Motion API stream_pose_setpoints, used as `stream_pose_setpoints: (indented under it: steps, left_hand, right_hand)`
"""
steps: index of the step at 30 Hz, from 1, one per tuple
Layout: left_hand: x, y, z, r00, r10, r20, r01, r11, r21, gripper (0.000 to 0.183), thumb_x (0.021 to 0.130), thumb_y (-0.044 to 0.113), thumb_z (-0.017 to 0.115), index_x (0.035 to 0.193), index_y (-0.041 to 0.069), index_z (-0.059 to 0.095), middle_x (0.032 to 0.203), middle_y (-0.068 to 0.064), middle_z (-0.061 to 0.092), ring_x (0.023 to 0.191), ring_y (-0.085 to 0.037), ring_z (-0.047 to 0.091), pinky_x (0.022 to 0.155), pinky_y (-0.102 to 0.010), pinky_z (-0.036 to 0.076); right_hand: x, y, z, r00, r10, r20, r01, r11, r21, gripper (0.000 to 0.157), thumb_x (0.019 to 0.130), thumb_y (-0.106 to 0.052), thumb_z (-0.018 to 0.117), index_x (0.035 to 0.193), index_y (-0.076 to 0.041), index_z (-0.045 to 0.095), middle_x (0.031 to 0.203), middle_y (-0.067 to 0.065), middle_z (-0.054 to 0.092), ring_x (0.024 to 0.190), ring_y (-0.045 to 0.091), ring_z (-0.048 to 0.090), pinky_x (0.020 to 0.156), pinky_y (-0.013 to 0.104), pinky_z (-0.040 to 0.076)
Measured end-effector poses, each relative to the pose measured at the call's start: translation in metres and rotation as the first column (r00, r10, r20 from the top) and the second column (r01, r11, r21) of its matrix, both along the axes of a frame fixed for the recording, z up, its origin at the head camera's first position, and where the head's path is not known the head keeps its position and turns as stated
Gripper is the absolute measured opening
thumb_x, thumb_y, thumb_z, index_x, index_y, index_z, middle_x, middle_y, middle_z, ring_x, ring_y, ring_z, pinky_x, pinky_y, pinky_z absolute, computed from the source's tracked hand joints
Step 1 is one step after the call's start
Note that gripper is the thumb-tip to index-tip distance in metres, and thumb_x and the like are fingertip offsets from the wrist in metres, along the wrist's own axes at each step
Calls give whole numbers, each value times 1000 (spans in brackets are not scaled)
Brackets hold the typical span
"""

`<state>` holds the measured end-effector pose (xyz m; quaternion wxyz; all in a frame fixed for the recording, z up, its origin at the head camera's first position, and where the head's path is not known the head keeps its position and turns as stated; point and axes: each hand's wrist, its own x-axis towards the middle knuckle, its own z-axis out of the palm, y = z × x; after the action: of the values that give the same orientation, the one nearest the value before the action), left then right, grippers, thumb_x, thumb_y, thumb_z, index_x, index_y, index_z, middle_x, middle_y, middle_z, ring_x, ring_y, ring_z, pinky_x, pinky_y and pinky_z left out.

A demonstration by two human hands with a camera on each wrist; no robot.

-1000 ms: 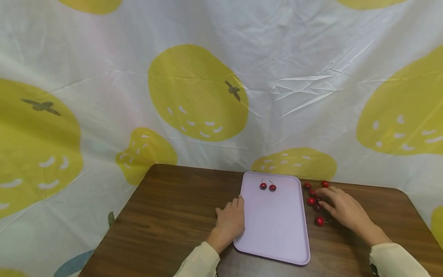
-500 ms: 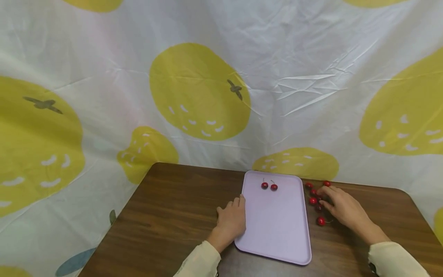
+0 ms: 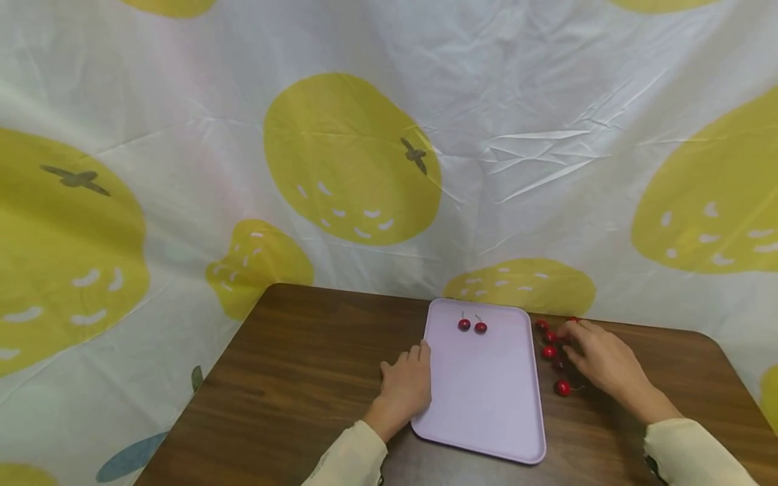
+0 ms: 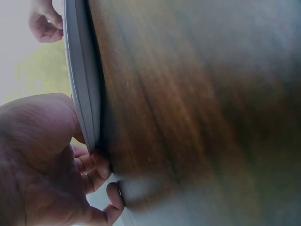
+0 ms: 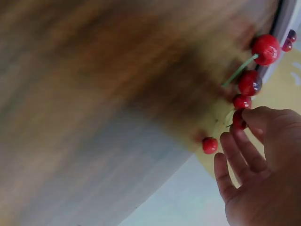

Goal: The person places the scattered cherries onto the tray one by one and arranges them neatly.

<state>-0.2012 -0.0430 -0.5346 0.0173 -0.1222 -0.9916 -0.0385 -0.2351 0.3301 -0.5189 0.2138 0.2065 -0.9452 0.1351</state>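
Note:
A pale purple tray (image 3: 480, 398) lies on the wooden table, with two stemmed cherries (image 3: 464, 325) near its far end. My left hand (image 3: 406, 381) grips the tray's left rim; in the left wrist view its curled fingers (image 4: 96, 172) sit at the tray's outer side. To the right of the tray, my right hand (image 3: 604, 358) reaches over a loose group of red cherries. The right wrist view shows its thumb and a finger pinching one cherry (image 5: 240, 120), while its other fingers are spread. More cherries (image 3: 549, 352) lie between this hand and the tray.
One cherry (image 3: 562, 387) with its stem pointing right lies nearest me, off the tray's right side. The brown table (image 3: 304, 378) ends at the back against a white curtain (image 3: 535, 196) printed with large yellow fruit.
My right thumb and fingers have drawn closer together over the cherries, and the hand covers more of the far cherry. The left hand and the tray have stayed in place.

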Motion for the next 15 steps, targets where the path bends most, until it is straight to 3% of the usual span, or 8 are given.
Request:
stream_pose_setpoints:
  steps: [6, 10, 15]
  left_hand:
    - [1, 2, 4, 1000, -10, 16, 10, 1000, -6, 62, 102, 21, 62, 159, 7, 42, 146, -7, 61, 125, -26, 64, 89, -63, 52]
    - [0, 3, 5, 1000, -9, 17, 9, 1000, -15, 62, 102, 22, 62, 159, 8, 41, 144, -7, 62, 124, -26, 64, 88, -62, 52]
    - [1, 0, 4, 1000, 0, 13, 0, 1000, -12, 61, 102, 21, 61, 159, 8, 42, 144, -7, 62, 125, -26, 64, 91, -64, 52]
  right_hand:
    - [-5, -7, 10, 1000, -3, -9, 3, 1000, -6, 28, 81, -4, 83, 104, -15, 71, 93, 2, 70, 75, 20, 64, 63, 45, 51]
    - [-9, -20, 15, 999, 32, -36, -33, 999, -12, 27, 82, -3, 83, 105, -12, 72, 98, 5, 73, 83, 27, 71, 72, 51, 56]
    - [-15, -42, 19, 998, 69, 2, -68, 997, -26, 26, 84, -2, 82, 107, -10, 72, 101, 7, 73, 91, 29, 70, 80, 52, 56]
